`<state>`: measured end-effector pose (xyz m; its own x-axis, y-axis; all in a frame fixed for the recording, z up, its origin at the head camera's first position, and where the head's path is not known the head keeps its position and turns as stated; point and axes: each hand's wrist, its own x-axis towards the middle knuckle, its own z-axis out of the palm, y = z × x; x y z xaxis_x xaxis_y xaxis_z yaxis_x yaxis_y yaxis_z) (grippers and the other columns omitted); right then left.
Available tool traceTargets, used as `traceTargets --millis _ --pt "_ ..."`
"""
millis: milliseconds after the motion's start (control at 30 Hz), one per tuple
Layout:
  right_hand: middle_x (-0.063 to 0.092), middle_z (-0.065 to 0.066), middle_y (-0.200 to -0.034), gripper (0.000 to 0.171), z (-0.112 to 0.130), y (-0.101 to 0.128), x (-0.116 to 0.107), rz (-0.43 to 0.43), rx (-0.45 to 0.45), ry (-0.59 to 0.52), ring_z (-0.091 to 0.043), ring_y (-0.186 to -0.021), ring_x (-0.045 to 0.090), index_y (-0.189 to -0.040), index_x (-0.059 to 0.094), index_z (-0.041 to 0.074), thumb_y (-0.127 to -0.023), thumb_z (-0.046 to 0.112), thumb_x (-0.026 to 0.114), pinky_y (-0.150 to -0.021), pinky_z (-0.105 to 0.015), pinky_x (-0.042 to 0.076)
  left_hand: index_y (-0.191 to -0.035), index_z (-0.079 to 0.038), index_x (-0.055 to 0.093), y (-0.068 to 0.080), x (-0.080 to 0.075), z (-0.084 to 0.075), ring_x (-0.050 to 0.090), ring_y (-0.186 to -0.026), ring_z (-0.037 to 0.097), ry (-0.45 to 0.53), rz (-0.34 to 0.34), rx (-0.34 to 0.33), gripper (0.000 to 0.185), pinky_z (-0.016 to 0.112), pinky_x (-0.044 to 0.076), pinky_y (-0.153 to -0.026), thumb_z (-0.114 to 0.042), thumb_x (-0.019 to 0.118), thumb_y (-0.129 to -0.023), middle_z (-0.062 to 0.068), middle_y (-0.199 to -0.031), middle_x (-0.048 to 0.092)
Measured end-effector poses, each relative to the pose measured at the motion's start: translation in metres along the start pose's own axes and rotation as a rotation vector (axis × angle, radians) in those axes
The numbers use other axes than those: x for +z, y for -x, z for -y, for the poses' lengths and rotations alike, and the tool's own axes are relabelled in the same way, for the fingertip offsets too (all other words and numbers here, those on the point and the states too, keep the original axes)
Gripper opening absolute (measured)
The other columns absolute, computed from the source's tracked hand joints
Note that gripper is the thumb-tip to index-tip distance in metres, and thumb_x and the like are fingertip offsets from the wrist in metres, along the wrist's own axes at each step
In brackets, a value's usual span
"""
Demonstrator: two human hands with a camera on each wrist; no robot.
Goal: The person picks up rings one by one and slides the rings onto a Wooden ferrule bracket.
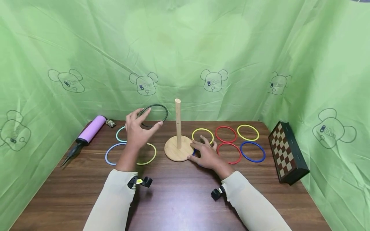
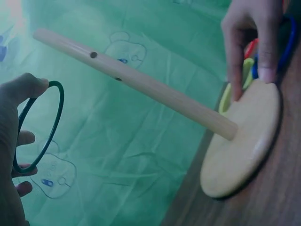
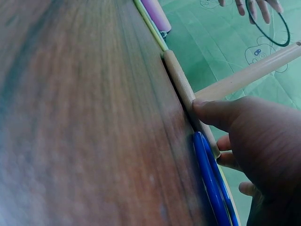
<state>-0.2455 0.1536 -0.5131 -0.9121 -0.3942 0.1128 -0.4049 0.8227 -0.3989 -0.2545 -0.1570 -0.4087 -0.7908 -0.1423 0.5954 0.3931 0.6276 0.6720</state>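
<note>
- Above the table (image 1: 179, 199), left of the peg (image 1: 178, 123): dark green ring (image 1: 153, 115) pinched in left hand (image 1: 138, 130), not yet over the peg's top
- On the base (image 1: 174, 150): right hand (image 1: 206, 154) resting flat, fingers relaxed, gripping nothing
- Peg bare so far; coloured rings (image 1: 228, 141) lying flat around, all seemingly left to go

The peg stand (image 1: 178, 148) sits mid-surface. Five rings (image 1: 236, 141) lie flat to its right, three more (image 1: 130, 150) to its left. A pump (image 1: 86, 134) lies along the left edge, a chessboard box (image 1: 287, 152) along the right edge. One ring (image 1: 153, 115) is held above the surface, left of the peg.
</note>
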Motion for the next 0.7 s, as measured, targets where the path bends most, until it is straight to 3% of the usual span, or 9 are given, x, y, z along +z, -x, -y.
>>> traceTargets --millis 233,700 --pt "0.058 -0.001 -0.165 0.067 -0.001 0.002 0.001 -0.001 0.003 0.002 -0.042 -0.168 0.025 -0.153 0.066 0.019 -0.098 0.056 0.077 -0.122 -0.088 0.009 -0.143 -0.016 0.074 -0.016 -0.008 -0.021 0.043 -0.143 0.045 0.055 -0.074 0.058 0.071 0.070 0.031 -0.119 -0.041 0.095 -0.081 0.019 -0.154 0.060" --pt "0.058 -0.002 -0.165 0.067 -0.001 0.000 0.001 -0.007 -0.006 -0.004 -0.042 -0.169 0.024 -0.153 0.066 0.018 -0.098 0.055 0.078 -0.122 -0.088 0.009 -0.140 -0.013 0.076 -0.032 -0.012 -0.052 0.049 -0.141 0.042 0.199 -0.110 0.103 0.064 0.060 0.037 -0.118 -0.034 0.095 -0.082 0.023 -0.150 0.064"
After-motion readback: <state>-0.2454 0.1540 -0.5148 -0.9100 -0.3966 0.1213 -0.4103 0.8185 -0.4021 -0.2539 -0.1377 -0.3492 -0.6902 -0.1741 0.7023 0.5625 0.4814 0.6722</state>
